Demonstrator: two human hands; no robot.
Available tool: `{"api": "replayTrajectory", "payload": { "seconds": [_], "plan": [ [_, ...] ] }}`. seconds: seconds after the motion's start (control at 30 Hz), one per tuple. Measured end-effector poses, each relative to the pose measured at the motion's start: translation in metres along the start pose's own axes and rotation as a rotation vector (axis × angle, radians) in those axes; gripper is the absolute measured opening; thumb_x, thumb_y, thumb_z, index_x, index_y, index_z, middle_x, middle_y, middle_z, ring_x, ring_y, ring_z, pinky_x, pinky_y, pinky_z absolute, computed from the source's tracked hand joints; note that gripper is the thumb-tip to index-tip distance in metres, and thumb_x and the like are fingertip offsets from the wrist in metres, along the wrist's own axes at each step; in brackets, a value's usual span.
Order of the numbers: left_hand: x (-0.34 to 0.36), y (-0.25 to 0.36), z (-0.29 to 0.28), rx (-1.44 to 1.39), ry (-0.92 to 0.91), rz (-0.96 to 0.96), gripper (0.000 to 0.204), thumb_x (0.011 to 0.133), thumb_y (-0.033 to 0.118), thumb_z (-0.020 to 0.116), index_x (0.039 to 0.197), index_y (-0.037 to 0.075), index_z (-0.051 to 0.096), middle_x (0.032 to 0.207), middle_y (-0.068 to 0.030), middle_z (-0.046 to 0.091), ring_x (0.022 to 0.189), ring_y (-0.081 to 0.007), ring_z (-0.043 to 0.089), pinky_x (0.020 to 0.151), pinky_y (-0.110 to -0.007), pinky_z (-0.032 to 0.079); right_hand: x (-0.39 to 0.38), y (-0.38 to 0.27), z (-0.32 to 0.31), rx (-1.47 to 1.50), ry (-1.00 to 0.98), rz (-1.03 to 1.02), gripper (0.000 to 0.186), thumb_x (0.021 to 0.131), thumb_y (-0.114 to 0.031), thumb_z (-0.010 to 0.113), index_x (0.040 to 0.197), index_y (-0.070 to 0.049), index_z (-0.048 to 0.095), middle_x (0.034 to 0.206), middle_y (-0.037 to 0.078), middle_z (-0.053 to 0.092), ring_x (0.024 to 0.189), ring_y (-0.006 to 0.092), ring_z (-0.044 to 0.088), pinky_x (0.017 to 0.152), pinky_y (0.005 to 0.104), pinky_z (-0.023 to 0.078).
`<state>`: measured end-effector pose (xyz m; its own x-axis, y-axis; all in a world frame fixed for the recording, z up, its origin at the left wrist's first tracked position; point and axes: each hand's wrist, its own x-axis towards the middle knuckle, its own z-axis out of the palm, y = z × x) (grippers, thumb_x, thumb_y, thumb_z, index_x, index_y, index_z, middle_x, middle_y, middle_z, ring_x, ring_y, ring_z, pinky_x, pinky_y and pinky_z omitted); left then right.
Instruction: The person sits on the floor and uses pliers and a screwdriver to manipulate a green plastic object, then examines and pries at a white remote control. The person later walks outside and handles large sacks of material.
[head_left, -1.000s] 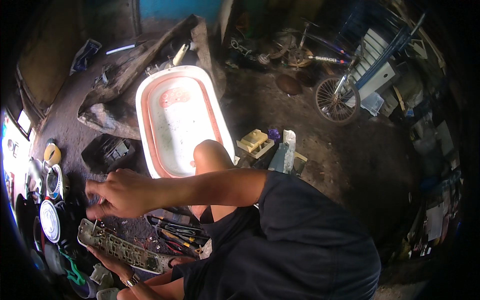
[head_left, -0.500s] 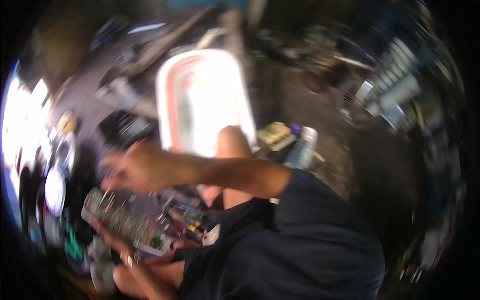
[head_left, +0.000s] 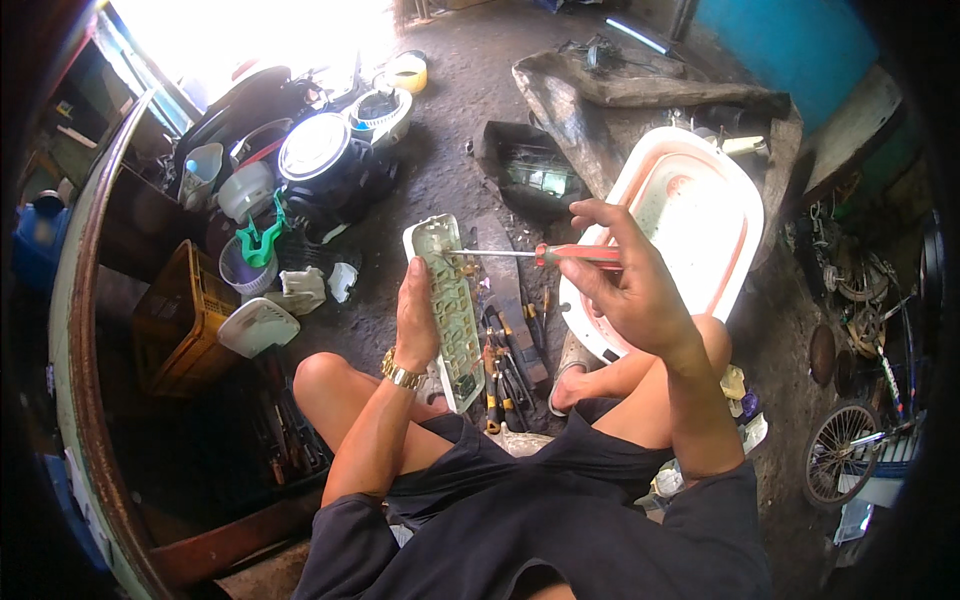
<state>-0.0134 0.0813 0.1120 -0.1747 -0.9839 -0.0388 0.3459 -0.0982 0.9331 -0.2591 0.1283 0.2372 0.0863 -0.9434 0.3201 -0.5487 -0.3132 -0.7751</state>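
Observation:
My left hand (head_left: 418,315), with a gold watch at the wrist, grips a long, pale plastic strip housing (head_left: 462,360) full of small compartments, holding it lengthwise away from me. My right hand (head_left: 630,290) holds a red-handled screwdriver (head_left: 581,256), its shaft pointing left with the tip at the housing's upper part; whether it touches is hard to tell. Below and behind the housing, several hand tools (head_left: 505,365) lie between my bent legs.
A white-and-pink plastic tub (head_left: 741,205) sits right, near a dark container (head_left: 500,150). Left are buckets, a black appliance (head_left: 350,185), an orange crate (head_left: 190,315) and a rusty-edged frame (head_left: 85,260). A bicycle wheel (head_left: 840,450) is far right, a bright doorway at top left.
My view has swung left toward the doorway, shifting the tub rightward in the picture. The housing appears more upright in view, still in my left hand, with the screwdriver still in my right.

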Motion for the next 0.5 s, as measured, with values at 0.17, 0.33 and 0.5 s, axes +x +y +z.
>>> {"api": "replayTrajectory", "payload": {
  "seconds": [0.17, 0.33, 0.5],
  "plan": [
    [0.000, 0.001, -0.001, 0.035, 0.004, 0.021, 0.061, 0.106, 0.052, 0.032, 0.120, 0.000, 0.061, 0.102, -0.0103, 0.069, 0.082, -0.0153, 0.066, 0.076, -0.030, 0.055, -0.001, 0.011, -0.003, -0.302, -0.192, -0.103, 0.040, 0.084, -0.014, 0.072, 0.122, -0.011, 0.064, 0.098, 0.010, 0.059, 0.090, 0.0323, 0.065, 0.075, 0.0394, 0.050],
    [-0.001, 0.005, 0.006, -0.100, -0.017, -0.025, 0.062, 0.105, 0.052, 0.034, 0.126, -0.001, 0.058, 0.108, -0.0124, 0.069, 0.088, -0.0163, 0.068, 0.079, -0.030, 0.055, -0.003, 0.042, 0.008, -0.501, 0.115, -0.112, 0.028, 0.083, -0.006, 0.069, 0.110, -0.012, 0.066, 0.100, 0.005, 0.058, 0.096, 0.0272, 0.060, 0.083, 0.0412, 0.043],
    [0.000, 0.005, 0.014, -0.077, -0.057, -0.028, 0.063, 0.105, 0.054, 0.034, 0.128, 0.000, 0.057, 0.109, -0.0127, 0.069, 0.091, -0.0164, 0.068, 0.080, -0.030, 0.055, -0.008, 0.040, 0.035, 0.141, 0.154, 0.386, 0.028, 0.083, -0.022, 0.080, 0.098, -0.005, 0.063, 0.072, 0.007, 0.062, 0.066, 0.0234, 0.063, 0.061, 0.0365, 0.046]
  ]
}}
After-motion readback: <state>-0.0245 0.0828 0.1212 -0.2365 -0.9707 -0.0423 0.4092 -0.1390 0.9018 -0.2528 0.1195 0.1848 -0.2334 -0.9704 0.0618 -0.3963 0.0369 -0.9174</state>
